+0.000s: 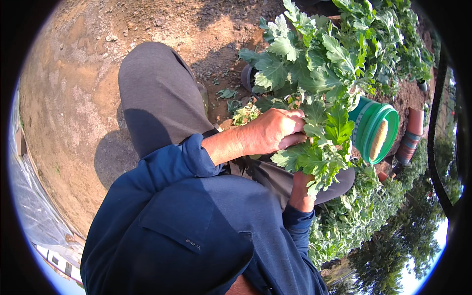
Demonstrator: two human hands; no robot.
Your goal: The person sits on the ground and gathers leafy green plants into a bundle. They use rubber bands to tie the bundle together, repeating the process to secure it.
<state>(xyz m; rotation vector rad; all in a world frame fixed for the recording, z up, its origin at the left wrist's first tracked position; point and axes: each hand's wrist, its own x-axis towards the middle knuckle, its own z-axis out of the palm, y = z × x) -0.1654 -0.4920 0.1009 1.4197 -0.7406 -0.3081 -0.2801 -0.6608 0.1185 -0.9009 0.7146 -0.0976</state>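
A leafy potted plant with lobed, chrysanthemum-like leaves (317,73) rises before me. My left hand (274,131) reaches in from the left, its thumb and curled fingers closed on part of the plant at the leaf edge; the exact stem or leaf in them is hidden. Lower down, my right hand (304,182) goes in behind the drooping leaves, which cover its fingers, so its hold cannot be made out. Just right of the foliage is a green plastic tub (359,127), appearing tipped in this view, with a tan, rough-looking oblong thing (379,141) at its mouth.
Dropped leaves (226,93) lie on the bare soil by a dark pot's rim (246,77). A stack of terracotta-coloured pots (409,136) stands farther right. More leafy plants (361,210) grow beyond my right knee. A dark strap-like bar (437,132) crosses the right side.
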